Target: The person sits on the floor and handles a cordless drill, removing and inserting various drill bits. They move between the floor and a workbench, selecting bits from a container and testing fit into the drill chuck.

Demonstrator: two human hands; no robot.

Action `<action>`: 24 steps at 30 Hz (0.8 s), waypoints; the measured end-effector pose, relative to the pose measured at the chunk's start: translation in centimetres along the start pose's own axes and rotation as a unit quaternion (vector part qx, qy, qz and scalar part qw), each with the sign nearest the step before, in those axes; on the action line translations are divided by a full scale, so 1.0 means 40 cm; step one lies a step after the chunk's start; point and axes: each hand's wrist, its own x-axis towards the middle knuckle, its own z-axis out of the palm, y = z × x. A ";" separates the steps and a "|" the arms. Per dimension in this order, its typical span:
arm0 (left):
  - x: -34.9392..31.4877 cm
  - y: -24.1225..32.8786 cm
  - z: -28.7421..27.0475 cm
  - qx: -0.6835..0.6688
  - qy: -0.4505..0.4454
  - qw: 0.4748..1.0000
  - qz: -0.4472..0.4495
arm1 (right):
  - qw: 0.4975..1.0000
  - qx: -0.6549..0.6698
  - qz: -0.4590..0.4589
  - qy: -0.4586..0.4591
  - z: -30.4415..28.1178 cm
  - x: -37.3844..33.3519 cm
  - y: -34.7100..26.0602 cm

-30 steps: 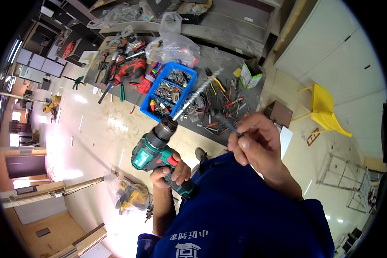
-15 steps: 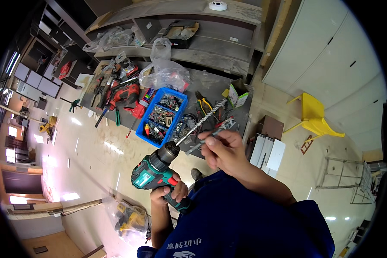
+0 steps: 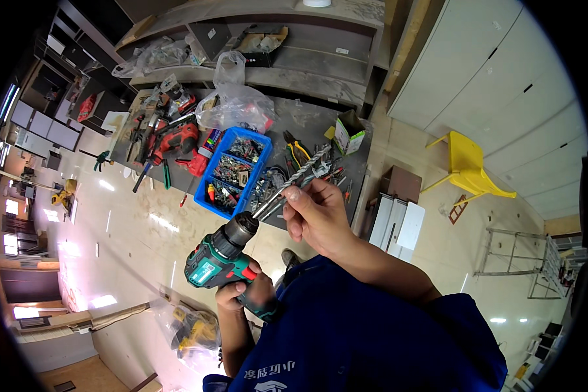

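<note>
My left hand [image 3: 245, 293] is wrapped round the handle of a green and black cordless drill [image 3: 209, 262], held pointing up and away to the right. A long spiral drill bit [image 3: 306, 169] sticks out of its black chuck [image 3: 242, 227]. My right hand [image 3: 320, 219] is closed in a pinch right beside the bit, thumb and forefinger at its shaft. A slim grey rod in that pinch is mostly hidden by the fingers and the bit; its kind is unclear. Whether the rod touches the bit I cannot tell.
Beyond the drill, a dark table [image 3: 300, 114] carries a blue divided tray [image 3: 206, 208] of small hardware, yellow-handled pliers [image 3: 299, 151], red power tools [image 3: 176, 142] and a plastic bag [image 3: 242, 108]. A yellow chair [image 3: 467, 166] stands right. A bagged yellow tool [image 3: 193, 330] lies on the floor.
My right hand has moved in against the drill bit, bringing the grey rod from beside it to alongside it. The drill stays in my left hand. The whole view has shifted slightly.
</note>
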 end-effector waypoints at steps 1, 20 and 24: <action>0.000 0.000 -0.002 0.002 -0.001 1.000 0.000 | 1.000 0.008 0.002 -0.001 0.000 0.001 0.001; -0.007 -0.007 -0.017 0.015 0.008 1.000 0.004 | 0.999 0.013 0.015 -0.040 -0.013 -0.006 -0.005; -0.005 0.001 0.007 0.021 0.019 0.999 0.027 | 0.986 -0.051 0.052 -0.150 -0.029 -0.031 0.001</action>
